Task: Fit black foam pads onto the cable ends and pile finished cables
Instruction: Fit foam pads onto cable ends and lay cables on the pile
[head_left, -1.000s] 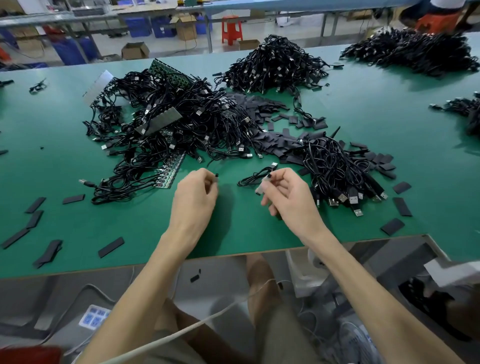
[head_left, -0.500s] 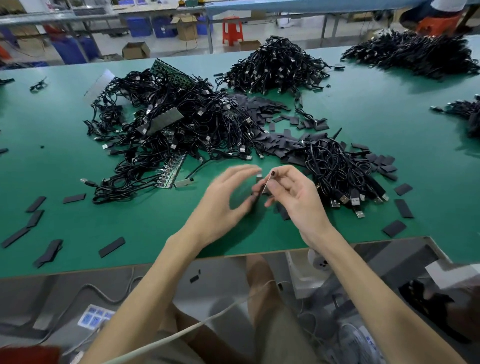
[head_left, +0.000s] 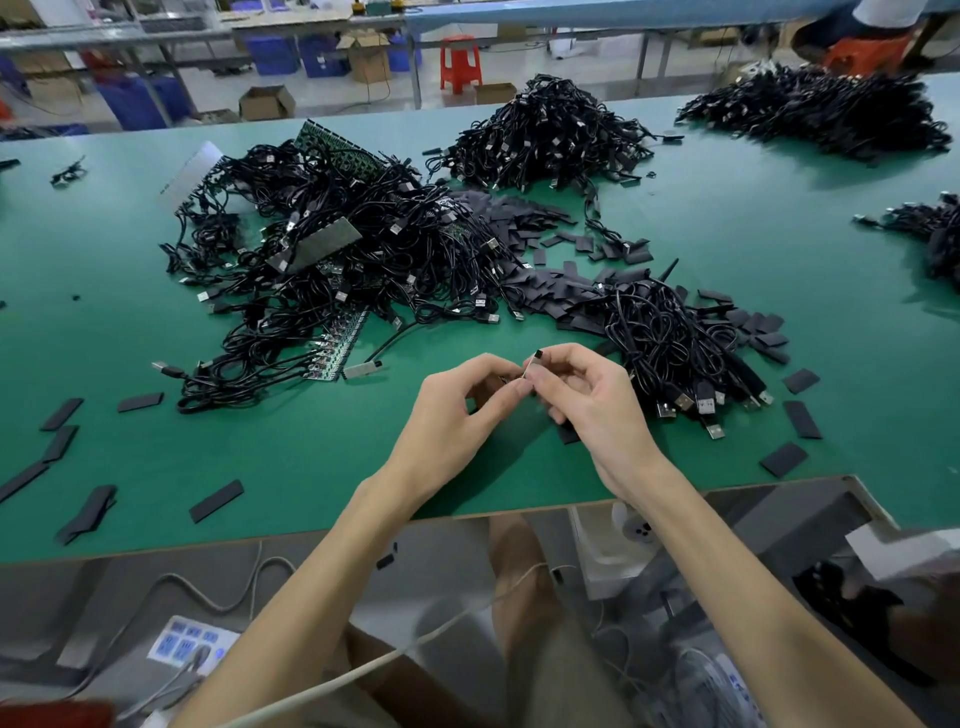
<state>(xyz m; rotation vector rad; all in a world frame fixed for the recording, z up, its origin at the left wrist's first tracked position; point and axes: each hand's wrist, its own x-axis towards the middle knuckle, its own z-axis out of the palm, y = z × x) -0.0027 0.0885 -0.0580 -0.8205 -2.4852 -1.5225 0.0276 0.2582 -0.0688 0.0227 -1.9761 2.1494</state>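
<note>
Black-tipped cable end (head_left: 535, 362), mostly hidden, pinched by right hand (head_left: 592, 410) and seemingly left hand (head_left: 452, 410) too.

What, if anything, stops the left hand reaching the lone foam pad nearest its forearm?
Probably nothing, so yes: only open table lies between the left hand and the foam pad, though it would first have to release the cable end.

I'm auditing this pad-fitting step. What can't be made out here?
Head view, all:
1. Whether the cable end is already padded: the left hand and right hand pinch it and cover all but its tip.
2. The person beyond the table: cut off by the top edge.
3. Plug details in the far cable pile: too small.
</note>
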